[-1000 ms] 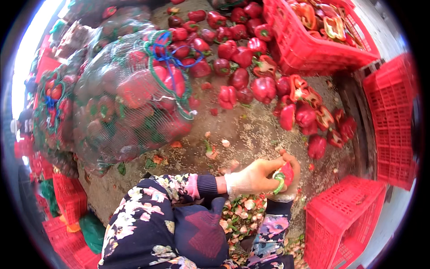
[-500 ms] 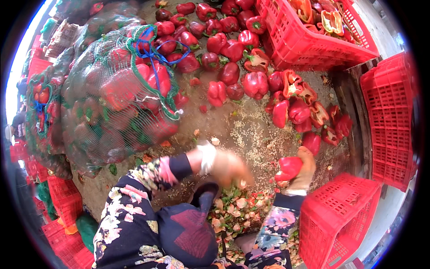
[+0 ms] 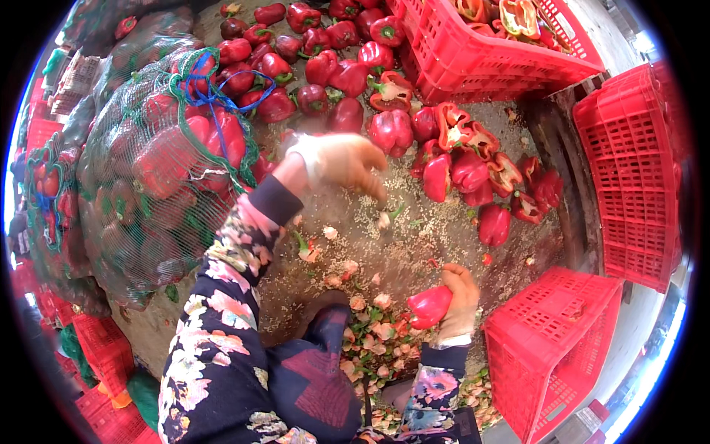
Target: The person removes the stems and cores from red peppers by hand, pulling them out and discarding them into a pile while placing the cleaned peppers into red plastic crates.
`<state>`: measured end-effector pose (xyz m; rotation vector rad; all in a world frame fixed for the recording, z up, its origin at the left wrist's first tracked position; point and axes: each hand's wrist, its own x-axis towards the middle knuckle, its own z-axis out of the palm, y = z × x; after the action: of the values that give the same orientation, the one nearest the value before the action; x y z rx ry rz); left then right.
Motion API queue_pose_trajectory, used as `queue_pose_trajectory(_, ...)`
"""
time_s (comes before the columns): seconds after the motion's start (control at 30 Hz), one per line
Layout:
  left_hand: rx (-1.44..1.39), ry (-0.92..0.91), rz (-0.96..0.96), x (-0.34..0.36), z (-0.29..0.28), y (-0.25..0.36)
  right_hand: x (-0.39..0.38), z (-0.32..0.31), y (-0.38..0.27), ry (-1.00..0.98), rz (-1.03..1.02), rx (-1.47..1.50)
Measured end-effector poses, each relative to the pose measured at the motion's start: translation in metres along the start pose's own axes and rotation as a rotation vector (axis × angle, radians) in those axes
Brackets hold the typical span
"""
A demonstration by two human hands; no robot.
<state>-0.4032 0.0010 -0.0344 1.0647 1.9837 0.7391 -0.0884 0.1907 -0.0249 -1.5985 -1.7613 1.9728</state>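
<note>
Pepper pieces point(image 3: 520, 18) sit in a crate point(image 3: 510, 70); whole peppers point(image 3: 390, 133) lie uncut. I see right hand point(image 3: 462, 297) clamped on one red pepper point(image 3: 429, 306) (left hand point(image 3: 347, 163), blurred: can't tell).

Your right hand point(image 3: 460, 302) holds a glossy red pepper point(image 3: 428, 306), lying sideways in its grip with a smooth, rounded side facing up toward you. Just beyond your left hand point(image 3: 347, 163), a plump, bright pepper point(image 3: 390, 133) and a darker, slightly blurred pepper point(image 3: 345, 116) lie side by side.
</note>
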Motion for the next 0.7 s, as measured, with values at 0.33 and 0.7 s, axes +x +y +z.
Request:
queue_pose_trajectory(0.33, 0.419, 0.571, -0.886, 0.088, 0.023, -0.067, 0.004, -0.005, -0.012, 0.079, -0.079, 0.108)
queue_pose_trajectory(0.7, -0.814, 0.703, -0.443, 0.052, 0.022, -0.057, -0.025, 0.014, -0.001, -0.077, -0.014, 0.137)
